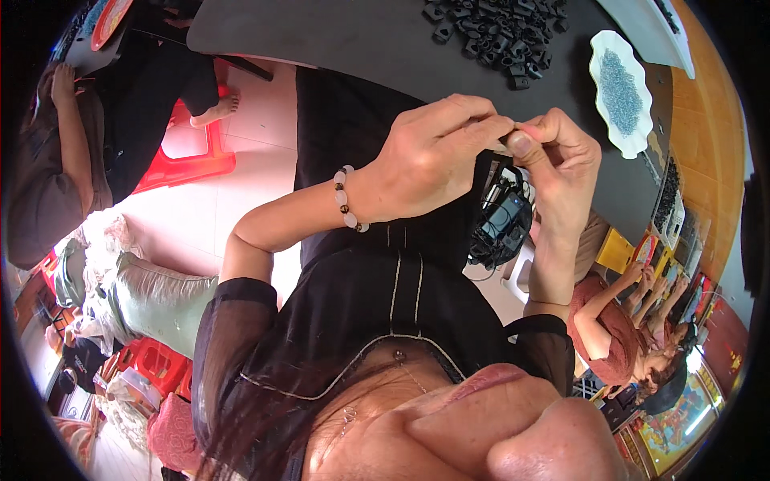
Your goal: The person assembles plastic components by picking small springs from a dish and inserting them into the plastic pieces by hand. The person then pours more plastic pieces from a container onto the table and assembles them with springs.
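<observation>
Both of my hands are raised in front of my body, close to the edge of the dark table [337, 32], with their fingertips meeting. My left hand [437, 156], a beaded bracelet [342, 200] on its wrist, is closed in a pinch. My right hand [561, 156] pinches too, its thumb bent against the index finger. Whatever lies between the fingertips is too small and covered to make out. Beyond my hands a heap of small black plastic parts [501, 36] lies on the table. To the right of it stands a white wavy-rimmed dish [601, 88] full of tiny bluish pieces.
Below my right hand is a black device with cables [501, 220]. At the left another person [64, 160] sits near a red plastic stool [188, 168]. A pale green stuffed sack [160, 297] rests on that side. Other people [609, 321] work at the far right.
</observation>
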